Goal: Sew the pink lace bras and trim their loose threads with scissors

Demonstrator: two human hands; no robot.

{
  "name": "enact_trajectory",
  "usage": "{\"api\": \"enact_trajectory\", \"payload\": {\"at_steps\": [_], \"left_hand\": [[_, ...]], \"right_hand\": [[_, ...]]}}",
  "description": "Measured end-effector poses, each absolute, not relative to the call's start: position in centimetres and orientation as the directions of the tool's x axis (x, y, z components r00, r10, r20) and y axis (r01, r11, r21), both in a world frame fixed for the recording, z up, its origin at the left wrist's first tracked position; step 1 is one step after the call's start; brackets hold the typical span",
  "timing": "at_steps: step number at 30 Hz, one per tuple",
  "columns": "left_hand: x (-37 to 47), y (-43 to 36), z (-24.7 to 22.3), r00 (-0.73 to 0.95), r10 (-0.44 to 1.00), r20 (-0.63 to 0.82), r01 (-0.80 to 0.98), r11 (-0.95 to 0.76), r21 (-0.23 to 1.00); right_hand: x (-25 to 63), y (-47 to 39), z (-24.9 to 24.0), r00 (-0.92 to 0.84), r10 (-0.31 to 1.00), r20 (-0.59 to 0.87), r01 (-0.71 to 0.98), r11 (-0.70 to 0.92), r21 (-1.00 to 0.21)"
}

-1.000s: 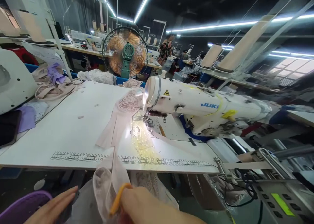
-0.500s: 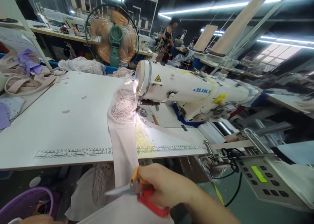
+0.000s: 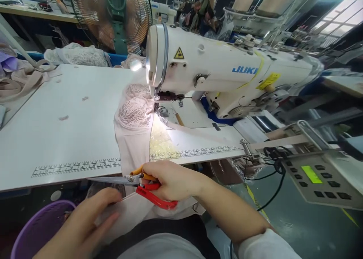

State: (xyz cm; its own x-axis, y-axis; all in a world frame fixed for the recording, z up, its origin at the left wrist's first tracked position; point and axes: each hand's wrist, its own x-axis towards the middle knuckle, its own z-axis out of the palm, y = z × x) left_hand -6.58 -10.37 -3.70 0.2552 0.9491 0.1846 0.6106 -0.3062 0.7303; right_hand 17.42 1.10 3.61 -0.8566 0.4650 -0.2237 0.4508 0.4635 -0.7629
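My right hand [image 3: 170, 181] is closed round the red and orange handles of a pair of scissors [image 3: 130, 179], whose blades point left just past the table's front edge. My left hand [image 3: 96, 213] is at the pale pink fabric [image 3: 132, 147], thumb and fingers around the part that hangs over my lap. From there the fabric runs up over the table to the needle area of the white sewing machine [image 3: 204, 62]. Gathered pink lace [image 3: 136, 107] lies beside the needle under the lamp.
A purple basket [image 3: 36, 228] stands low at the left. Behind the white table [image 3: 70, 138] is a green fan [image 3: 117, 17]. The control panel [image 3: 317, 179] hangs at the right. A person is in the background.
My left hand has come up from the bottom left corner to the fabric. The scissors have moved up and left in the picture. The view has tilted down, showing my lap.
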Motion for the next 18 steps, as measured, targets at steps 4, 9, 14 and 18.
{"api": "enact_trajectory", "payload": {"at_steps": [4, 9, 14, 18], "left_hand": [[-3.7, -9.2, -3.4, 0.212, 0.971, 0.107, 0.539, -0.207, 0.817], [-3.0, -8.8, -2.5, 0.133, 0.956, -0.263, 0.201, 0.234, 0.951], [-3.4, -8.7, -2.0, 0.081, 0.924, -0.375, 0.032, 0.373, 0.927], [-3.7, -8.7, -2.0, 0.063, 0.908, -0.415, 0.018, 0.415, 0.910]], "right_hand": [[16.7, 1.4, 4.3, -0.886, 0.400, -0.233, 0.428, 0.513, -0.744], [16.4, 2.5, 4.2, -0.904, 0.356, -0.235, 0.402, 0.530, -0.747], [15.8, 3.1, 4.4, -0.901, 0.342, -0.267, 0.416, 0.505, -0.756], [15.3, 3.1, 4.7, -0.908, 0.292, -0.301, 0.412, 0.493, -0.766]]}}
